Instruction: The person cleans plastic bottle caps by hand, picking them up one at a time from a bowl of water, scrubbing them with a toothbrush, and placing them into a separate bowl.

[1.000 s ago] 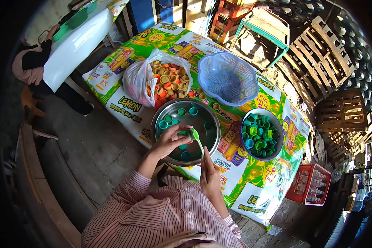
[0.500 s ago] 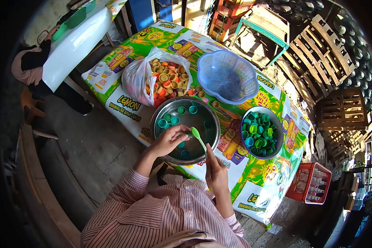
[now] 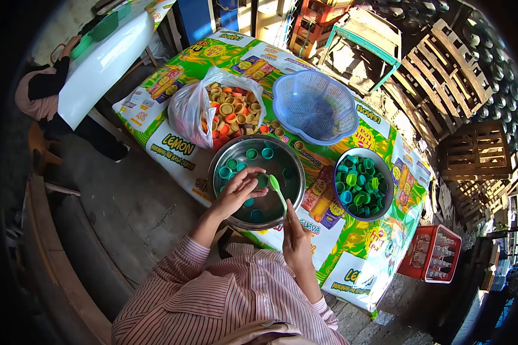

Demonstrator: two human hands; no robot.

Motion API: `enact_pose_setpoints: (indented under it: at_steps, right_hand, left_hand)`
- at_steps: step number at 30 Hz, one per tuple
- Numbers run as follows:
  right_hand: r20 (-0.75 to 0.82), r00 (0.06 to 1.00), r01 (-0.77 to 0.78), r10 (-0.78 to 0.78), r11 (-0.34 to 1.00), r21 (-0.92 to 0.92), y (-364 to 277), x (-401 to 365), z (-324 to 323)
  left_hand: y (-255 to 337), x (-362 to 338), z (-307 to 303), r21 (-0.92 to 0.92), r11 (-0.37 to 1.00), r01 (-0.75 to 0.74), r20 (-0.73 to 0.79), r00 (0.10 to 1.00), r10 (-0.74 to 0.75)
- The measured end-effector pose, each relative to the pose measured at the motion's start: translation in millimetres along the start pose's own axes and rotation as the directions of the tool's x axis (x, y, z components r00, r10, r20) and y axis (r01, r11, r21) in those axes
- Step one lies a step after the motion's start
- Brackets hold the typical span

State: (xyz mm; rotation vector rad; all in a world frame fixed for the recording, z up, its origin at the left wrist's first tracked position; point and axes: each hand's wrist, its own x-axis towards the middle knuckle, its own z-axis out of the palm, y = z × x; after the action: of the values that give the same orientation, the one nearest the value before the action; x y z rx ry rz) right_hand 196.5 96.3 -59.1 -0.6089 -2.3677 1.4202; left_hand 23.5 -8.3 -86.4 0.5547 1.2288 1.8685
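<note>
Over the steel basin, my left hand pinches a green bottle cap between thumb and fingers. My right hand is closed round the handle of a green toothbrush, its bristle head right beside that cap. Several teal and green caps lie in the basin, some partly hidden beneath my left hand. To the right stands a bowl heaped with green caps.
Behind the basin, a plastic bag holds orange and tan caps, next to a blue plastic basket. A red crate of bottles stands right of the table. Another person is at a white table on the left.
My left hand's fingers have shifted slightly on the cap and lifted a little. The toothbrush has tilted slightly beside it, with my right hand still gripping the handle.
</note>
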Motion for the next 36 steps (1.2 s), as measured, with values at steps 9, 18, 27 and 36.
enact_pose_setpoints:
  at_steps: [9,18,27,36]
  right_hand:
    - [0.047,0.999,0.012,-0.015,0.999,0.053,-0.9,-0.9,6.9]
    - [-0.004,1.000,0.027,-0.027,1.000,0.002,2.9,-2.8,1.5]
    - [-0.011,0.997,0.078,-0.080,0.990,-0.116,-0.6,-4.8,0.9]
    - [-0.002,0.999,0.040,-0.040,0.997,-0.067,8.7,-5.0,6.5]
  left_hand:
    - [-2.8,-0.7,14.3,0.208,0.974,-0.094,0.052,0.995,0.085]
    - [-9.1,-3.8,2.1,0.201,0.978,-0.059,0.052,0.997,0.050]
    - [-3.7,-3.1,-0.8,0.050,0.999,-0.017,0.030,0.999,0.016]
    - [-2.2,-5.7,-7.0,0.206,0.972,-0.117,0.047,0.993,0.109]
